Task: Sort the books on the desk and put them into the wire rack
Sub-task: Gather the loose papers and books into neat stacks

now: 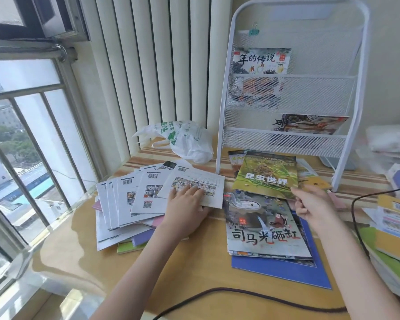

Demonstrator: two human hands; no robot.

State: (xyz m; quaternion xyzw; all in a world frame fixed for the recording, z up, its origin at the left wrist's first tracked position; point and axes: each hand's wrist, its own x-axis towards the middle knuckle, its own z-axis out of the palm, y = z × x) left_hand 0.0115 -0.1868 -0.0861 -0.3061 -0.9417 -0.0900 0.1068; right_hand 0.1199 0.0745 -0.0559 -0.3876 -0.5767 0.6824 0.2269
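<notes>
A white wire rack (224,112) stands at the back of the desk. One picture book (261,61) leans in its top tier and another (310,123) in the lower tier. A fan of white booklets (129,199) lies back-side up on the left. My left hand (185,206) rests flat, fingers straight, on the top booklet (194,183). A green insect book (266,174) lies before the rack, overlapping a picture book (263,227) on a pile. My right hand (314,204) hovers with loosely curled fingers at the green book's near right corner and holds nothing.
A white plastic bag (185,139) sits left of the rack. A blue folder (286,271) lies under the picture-book pile. More books (393,227) are stacked at the right edge. A dark cable (217,292) crosses the near desk. A window is on the left.
</notes>
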